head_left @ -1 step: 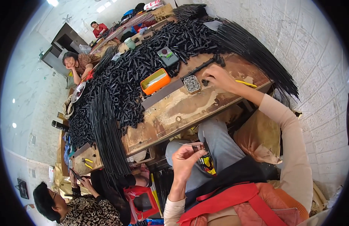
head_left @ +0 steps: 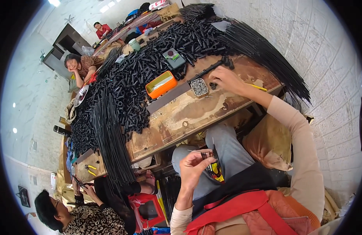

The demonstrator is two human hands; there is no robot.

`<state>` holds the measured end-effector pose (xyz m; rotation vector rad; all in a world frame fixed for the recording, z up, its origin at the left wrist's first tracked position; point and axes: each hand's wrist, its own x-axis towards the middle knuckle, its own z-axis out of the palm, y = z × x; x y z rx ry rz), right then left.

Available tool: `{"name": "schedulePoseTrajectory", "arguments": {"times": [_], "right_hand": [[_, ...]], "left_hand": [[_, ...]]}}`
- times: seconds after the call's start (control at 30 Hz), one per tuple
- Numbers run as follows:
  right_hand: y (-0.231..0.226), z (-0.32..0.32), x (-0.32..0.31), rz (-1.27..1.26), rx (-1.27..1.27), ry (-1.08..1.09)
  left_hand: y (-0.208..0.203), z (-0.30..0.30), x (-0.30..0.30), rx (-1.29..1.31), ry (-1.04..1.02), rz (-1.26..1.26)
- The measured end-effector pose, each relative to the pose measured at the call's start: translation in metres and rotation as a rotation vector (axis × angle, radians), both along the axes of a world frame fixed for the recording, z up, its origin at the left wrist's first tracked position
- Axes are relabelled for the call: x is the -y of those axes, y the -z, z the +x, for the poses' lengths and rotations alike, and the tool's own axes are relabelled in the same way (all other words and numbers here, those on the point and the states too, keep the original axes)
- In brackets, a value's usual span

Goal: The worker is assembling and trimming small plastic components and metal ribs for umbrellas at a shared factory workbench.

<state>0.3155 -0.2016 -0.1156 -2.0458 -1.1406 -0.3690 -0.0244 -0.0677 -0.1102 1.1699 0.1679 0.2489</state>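
Over my lap, my left hand point(head_left: 192, 166) pinches thin dark rods point(head_left: 214, 152) with slender metal tips; how many it holds is unclear. My right hand point(head_left: 226, 81) reaches onto the wooden table point(head_left: 173, 121), fingers bent down beside a small cluster of black pieces point(head_left: 213, 85). What its fingertips hold, if anything, is hidden. Just left of that cluster is a square tin point(head_left: 199, 87) full of small silvery metal bits. Under my right wrist, yellow-handled pliers point(head_left: 257, 87) show in part. A black rod-shaped tool point(head_left: 206, 71) lies beyond the tin.
An orange box point(head_left: 161, 84) and a grey-green scale-like box point(head_left: 174, 58) stand by a large heap of short black tubes point(head_left: 126, 82). Long black rods point(head_left: 267, 55) overhang the table's right end; another bundle point(head_left: 110, 133) hangs over the front. A co-worker point(head_left: 83, 211) sits at lower left.
My right hand has shifted slightly left over the small black pieces. The rods in my left hand have tilted a little.
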Motion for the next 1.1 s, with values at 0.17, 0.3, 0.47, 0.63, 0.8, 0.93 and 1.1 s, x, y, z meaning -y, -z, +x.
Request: {"name": "schedulePoseTrajectory", "arguments": {"times": [0.17, 0.3, 0.47, 0.63, 0.8, 0.93, 1.1], "right_hand": [[0.005, 0.022, -0.014, -0.35, 0.324, -0.166], [0.001, 0.024, -0.012, -0.41, 0.247, -0.184], [-0.036, -0.038, -0.02, 0.0, -0.347, -0.22], [-0.088, -0.144, 0.005, -0.113, -0.861, -0.586], [-0.108, -0.173, 0.022, -0.107, -0.852, -0.632], [-0.1, -0.18, 0.031, -0.064, -0.8, -0.613], [-0.1, -0.187, 0.031, -0.038, -0.957, -0.633]], "left_hand": [[0.004, -0.002, -0.002, -0.014, 0.04, 0.015], [0.006, 0.001, 0.001, -0.005, 0.042, -0.014], [0.007, 0.002, -0.001, -0.01, 0.01, -0.014], [-0.021, 0.012, 0.0, -0.076, 0.17, 0.06], [-0.027, 0.005, 0.0, 0.004, 0.223, 0.036], [-0.03, -0.001, 0.004, 0.0, 0.215, 0.017], [-0.032, -0.008, 0.003, 0.004, 0.22, 0.012]]}}
